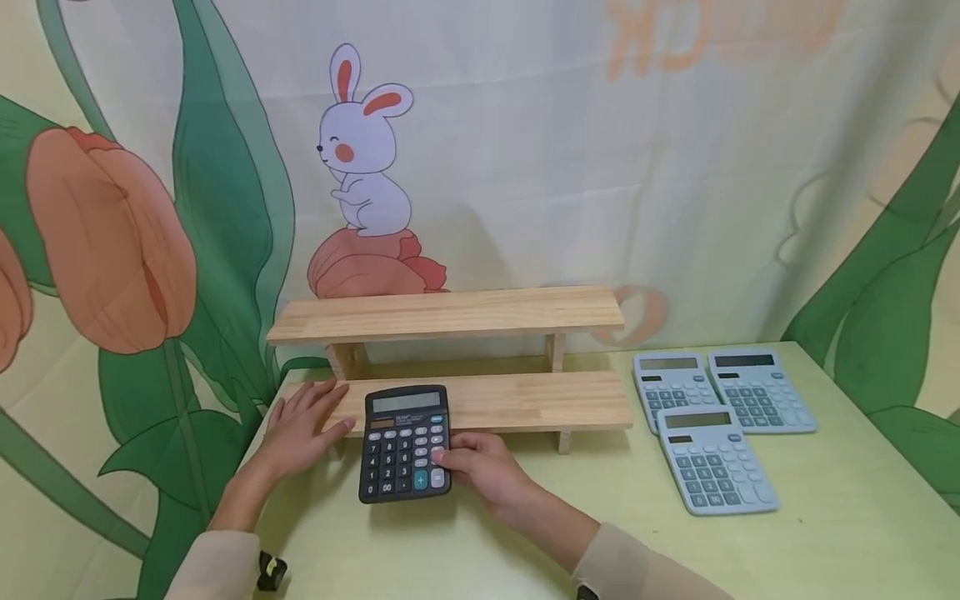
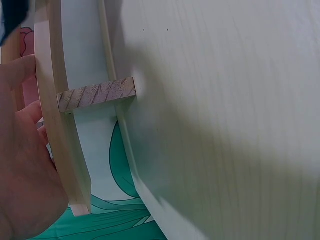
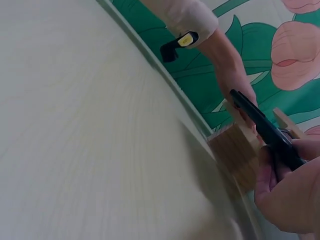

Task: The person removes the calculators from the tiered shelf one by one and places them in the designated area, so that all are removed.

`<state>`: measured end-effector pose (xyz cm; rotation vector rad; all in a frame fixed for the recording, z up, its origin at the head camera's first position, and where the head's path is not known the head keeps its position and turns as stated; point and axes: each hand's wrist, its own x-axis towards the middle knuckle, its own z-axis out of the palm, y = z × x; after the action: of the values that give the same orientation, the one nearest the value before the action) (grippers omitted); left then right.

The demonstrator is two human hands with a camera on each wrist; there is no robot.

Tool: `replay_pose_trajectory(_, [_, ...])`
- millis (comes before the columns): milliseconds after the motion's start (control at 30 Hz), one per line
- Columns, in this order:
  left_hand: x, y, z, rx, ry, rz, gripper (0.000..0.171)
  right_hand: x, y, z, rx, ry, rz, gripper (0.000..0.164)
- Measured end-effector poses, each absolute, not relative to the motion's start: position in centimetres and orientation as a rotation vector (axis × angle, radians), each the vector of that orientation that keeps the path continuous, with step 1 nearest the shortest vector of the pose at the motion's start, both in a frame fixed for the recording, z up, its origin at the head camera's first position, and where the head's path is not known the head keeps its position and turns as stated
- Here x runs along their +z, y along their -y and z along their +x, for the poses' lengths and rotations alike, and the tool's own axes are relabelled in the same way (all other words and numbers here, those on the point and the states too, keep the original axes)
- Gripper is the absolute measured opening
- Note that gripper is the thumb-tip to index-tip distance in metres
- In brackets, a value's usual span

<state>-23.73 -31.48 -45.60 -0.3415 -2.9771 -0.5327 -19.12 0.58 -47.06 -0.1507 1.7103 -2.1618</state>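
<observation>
A black calculator (image 1: 405, 442) with grey, black and teal keys is tilted up in front of the lower shelf board (image 1: 525, 402). My right hand (image 1: 487, 471) grips its right edge, thumb on the front near the keys and fingers behind. From the right wrist view, the calculator (image 3: 267, 131) shows edge-on in the right hand (image 3: 292, 192). My left hand (image 1: 296, 429) rests on the left end of the lower board, fingers spread and relaxed. In the left wrist view, the left hand (image 2: 30, 165) lies along that board (image 2: 62, 135); some of its fingers are hidden behind the wood.
Above and behind stands the upper shelf board (image 1: 450, 312) of the two-step wooden rack. At the right of the pale table (image 1: 600, 508) lie three light-blue calculators, the front one (image 1: 716, 458) overlapping those behind. A printed curtain (image 1: 525, 167) hangs at the back.
</observation>
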Motion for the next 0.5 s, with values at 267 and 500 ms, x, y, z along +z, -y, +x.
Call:
replay_pose_trajectory(267, [-45.9,31.4,-23.8,-0.551,2.972,-0.349,0.073,-44.3,-3.4,-18.4,-2.179,-1.769,-0.259,0.033])
replay_pose_trajectory(500, [-45.6,31.7,-23.6,-0.580,2.964,-0.403,0.071,-41.6,-7.2,-19.4,-2.177,-1.908,-0.211,0.033])
